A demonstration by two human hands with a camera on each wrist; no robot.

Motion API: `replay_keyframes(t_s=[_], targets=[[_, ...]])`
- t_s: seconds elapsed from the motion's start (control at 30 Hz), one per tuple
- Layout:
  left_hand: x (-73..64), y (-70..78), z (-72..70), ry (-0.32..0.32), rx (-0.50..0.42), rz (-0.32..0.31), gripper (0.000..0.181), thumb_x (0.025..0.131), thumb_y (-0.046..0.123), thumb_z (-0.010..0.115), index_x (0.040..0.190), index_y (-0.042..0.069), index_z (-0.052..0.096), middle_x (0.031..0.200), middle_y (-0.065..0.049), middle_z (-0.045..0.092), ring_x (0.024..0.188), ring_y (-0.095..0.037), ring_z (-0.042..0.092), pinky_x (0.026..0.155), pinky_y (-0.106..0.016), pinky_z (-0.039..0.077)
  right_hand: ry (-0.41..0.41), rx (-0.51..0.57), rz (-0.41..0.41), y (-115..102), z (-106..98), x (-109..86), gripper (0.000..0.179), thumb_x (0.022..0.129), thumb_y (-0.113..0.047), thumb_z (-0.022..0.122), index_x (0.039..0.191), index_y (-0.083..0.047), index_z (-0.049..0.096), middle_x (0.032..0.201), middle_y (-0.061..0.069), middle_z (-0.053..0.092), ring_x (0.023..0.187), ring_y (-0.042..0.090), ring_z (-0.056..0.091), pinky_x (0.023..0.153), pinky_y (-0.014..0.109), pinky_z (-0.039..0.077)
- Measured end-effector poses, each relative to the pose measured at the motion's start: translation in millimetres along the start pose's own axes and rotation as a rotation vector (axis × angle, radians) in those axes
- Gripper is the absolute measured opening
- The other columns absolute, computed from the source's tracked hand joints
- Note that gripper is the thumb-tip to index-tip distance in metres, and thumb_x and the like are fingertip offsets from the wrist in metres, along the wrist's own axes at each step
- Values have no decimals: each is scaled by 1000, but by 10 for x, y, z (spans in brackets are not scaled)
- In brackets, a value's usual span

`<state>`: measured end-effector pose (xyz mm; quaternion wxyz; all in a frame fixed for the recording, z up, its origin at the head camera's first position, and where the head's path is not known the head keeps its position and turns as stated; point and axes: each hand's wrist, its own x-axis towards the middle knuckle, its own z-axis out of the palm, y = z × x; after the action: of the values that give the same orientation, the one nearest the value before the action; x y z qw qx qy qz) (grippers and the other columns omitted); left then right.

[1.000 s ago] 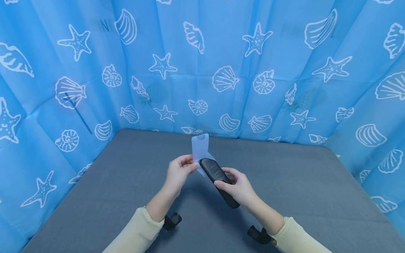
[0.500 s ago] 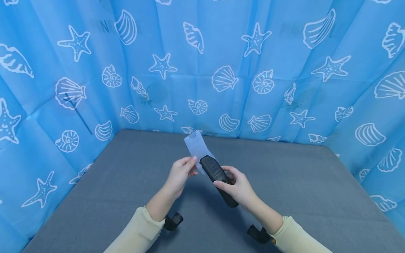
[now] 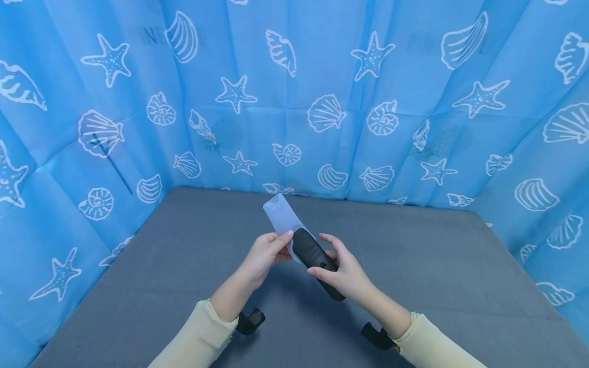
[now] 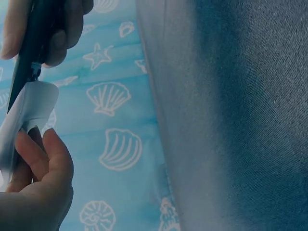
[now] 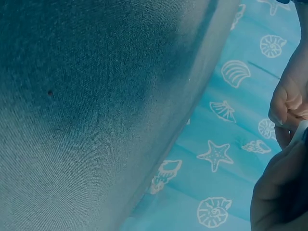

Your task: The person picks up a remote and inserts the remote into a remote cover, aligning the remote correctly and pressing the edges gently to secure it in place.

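A long black object with rounded ends (image 3: 309, 249) is held at a slant above the table, its far end overlapping a translucent white plastic sleeve (image 3: 279, 213). My left hand (image 3: 263, 257) pinches the sleeve's edge between thumb and fingers, right beside the black object's upper end. Around the lower half of the black object my right hand (image 3: 348, 273) curves, thumb on the near side and fingers on the far side. In the left wrist view the sleeve (image 4: 41, 98) wraps the end of the black object (image 4: 38, 33). What the sleeve covers is partly hidden.
A grey cloth-covered table (image 3: 207, 245) lies under both hands. Blue curtains with white shell and starfish prints (image 3: 287, 102) stand at its back and sides. Black wrist-worn mounts (image 3: 250, 322) stick out by both sleeve cuffs.
The sleeve's free end has swung left and tilted over, more in line with the black object. My left thumb has shifted up along its edge. My right index finger has straightened somewhat.
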<state>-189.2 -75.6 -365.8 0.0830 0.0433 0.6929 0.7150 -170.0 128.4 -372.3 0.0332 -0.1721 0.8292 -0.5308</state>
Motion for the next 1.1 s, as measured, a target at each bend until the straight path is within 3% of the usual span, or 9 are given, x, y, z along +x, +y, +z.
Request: replay_keyframes(t_s=[0.23, 0.43, 0.53, 0.7, 0.8, 0.97, 1.1], targets=[[-14, -61, 27, -58, -37, -8, 40, 102, 27, 51, 111, -10, 62, 89, -5, 67, 84, -15, 64, 91, -39, 50, -17, 15, 2, 30, -54, -4, 63, 87, -17, 74, 141, -2, 44, 100, 15, 65, 85, 22, 63, 72, 36, 52], [-27, -64, -22, -115, -135, -57, 41, 101, 23, 52, 123, -12, 53, 88, -4, 62, 82, -13, 62, 87, -35, 50, -142, 33, -40, 43, -178, 48, 61, 90, -19, 71, 141, 1, 43, 103, 18, 64, 88, 24, 63, 73, 37, 52], [-36, -68, -29, -103, -149, -66, 42, 99, 22, 56, 125, -11, 51, 89, -5, 62, 81, -13, 62, 85, -34, 52, -212, 21, -57, 45, -254, 98, 61, 91, -19, 70, 141, 1, 43, 106, 19, 64, 89, 25, 63, 73, 38, 52], [-43, -107, 27, -13, -161, -62, 34, 99, 16, 57, 121, -10, 52, 88, -7, 62, 76, -12, 64, 79, -30, 54, -261, 21, -47, 60, -385, 179, 55, 94, -22, 65, 139, 3, 45, 104, 14, 63, 88, 22, 61, 74, 36, 51], [-42, -118, 65, 53, -247, -60, 29, 100, 13, 55, 118, -10, 51, 86, -7, 61, 72, -10, 64, 74, -26, 55, -201, 121, 6, 81, -465, 202, 49, 99, -22, 56, 137, 6, 45, 104, 13, 62, 88, 20, 61, 72, 34, 52], [-13, -99, 102, 155, -401, -37, 25, 101, 11, 52, 117, -8, 48, 86, -7, 59, 72, -10, 63, 70, -24, 54, -40, 462, 138, 129, -490, 193, 53, 104, -25, 44, 144, 7, 32, 120, 20, 53, 85, 19, 65, 62, 31, 56], [12, -88, 140, 202, -462, -28, 25, 101, 11, 52, 118, -7, 47, 86, -7, 59, 73, -11, 63, 71, -24, 54, 31, 669, 208, 130, -389, 161, 55, 104, -28, 43, 146, 3, 25, 124, 17, 49, 86, 18, 68, 69, 33, 57]])
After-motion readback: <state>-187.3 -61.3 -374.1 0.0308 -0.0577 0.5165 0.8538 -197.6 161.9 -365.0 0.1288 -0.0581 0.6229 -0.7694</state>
